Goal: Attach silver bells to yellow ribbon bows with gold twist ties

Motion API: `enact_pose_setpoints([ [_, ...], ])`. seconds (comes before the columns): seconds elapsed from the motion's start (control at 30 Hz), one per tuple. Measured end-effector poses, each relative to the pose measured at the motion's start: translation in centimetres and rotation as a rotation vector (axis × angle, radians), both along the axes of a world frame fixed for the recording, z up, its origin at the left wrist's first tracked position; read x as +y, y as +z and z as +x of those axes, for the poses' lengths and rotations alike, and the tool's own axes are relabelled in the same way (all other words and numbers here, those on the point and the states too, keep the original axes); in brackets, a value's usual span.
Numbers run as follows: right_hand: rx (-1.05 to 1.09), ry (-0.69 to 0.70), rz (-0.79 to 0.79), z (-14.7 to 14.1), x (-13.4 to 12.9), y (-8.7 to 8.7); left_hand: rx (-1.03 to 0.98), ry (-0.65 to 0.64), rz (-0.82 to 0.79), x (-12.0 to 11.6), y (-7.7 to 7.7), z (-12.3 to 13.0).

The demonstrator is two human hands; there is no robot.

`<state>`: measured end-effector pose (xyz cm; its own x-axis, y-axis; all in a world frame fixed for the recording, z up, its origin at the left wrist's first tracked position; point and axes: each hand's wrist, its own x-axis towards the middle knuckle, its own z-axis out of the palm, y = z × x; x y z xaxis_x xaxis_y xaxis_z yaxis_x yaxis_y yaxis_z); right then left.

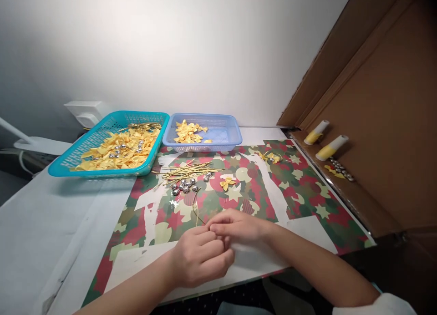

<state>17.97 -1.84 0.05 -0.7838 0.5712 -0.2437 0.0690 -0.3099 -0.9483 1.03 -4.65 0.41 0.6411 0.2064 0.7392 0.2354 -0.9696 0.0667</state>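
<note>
My left hand (203, 258) is closed, fingers curled, at the front of the table. Against it, my right hand (235, 225) is closed too, thumb and fingertips pinched together. A thin gold tie (195, 208) sticks up in a bent loop from between the two hands. Whatever else the fingers cover is hidden. Just beyond lie several silver bells (186, 186) and a loose pile of straight gold ties (187, 170). A single yellow ribbon bow (227, 183) rests to the right of the bells.
A teal basket (145, 169) of yellow bows, bells and gold ties stands back left. Beside it is a blue basket (223, 146) with yellow bows. More bows and bells (271, 158) lie back right. Two white-and-yellow rolls (332, 147) stand on a cardboard ledge along the right.
</note>
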Motion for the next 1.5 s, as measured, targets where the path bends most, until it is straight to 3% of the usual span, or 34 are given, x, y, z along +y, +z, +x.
enact_pose_setpoints([
  [0.3,0.162,-0.233,-0.097,-0.9,0.1,-0.4,0.001,-0.012,0.005,-0.2,-0.4,0.3],
  [0.5,0.224,-0.268,-0.180,-1.3,0.1,-0.7,0.047,-0.040,-0.042,-0.2,0.1,0.8],
  [0.8,0.418,-0.251,-0.380,-1.0,0.8,-0.6,0.140,-0.113,-0.100,0.1,-1.9,0.6],
  [1.0,0.541,-0.251,-0.403,0.0,1.4,0.2,0.149,-0.131,-0.128,0.3,-1.7,0.7],
  [1.23,0.521,-0.379,-0.393,1.4,1.9,1.6,0.154,-0.112,-0.187,0.5,-0.8,0.7],
  [1.4,0.363,-0.632,-0.223,2.2,2.5,1.0,0.124,-0.062,-0.174,0.3,-0.8,0.5],
  [1.47,0.233,-0.587,-0.174,2.2,2.4,0.6,0.084,-0.015,-0.149,0.3,-0.8,0.5],
  [1.5,0.167,-0.478,-0.178,2.1,2.2,0.5,0.064,0.005,-0.134,0.3,-0.8,0.5],
])
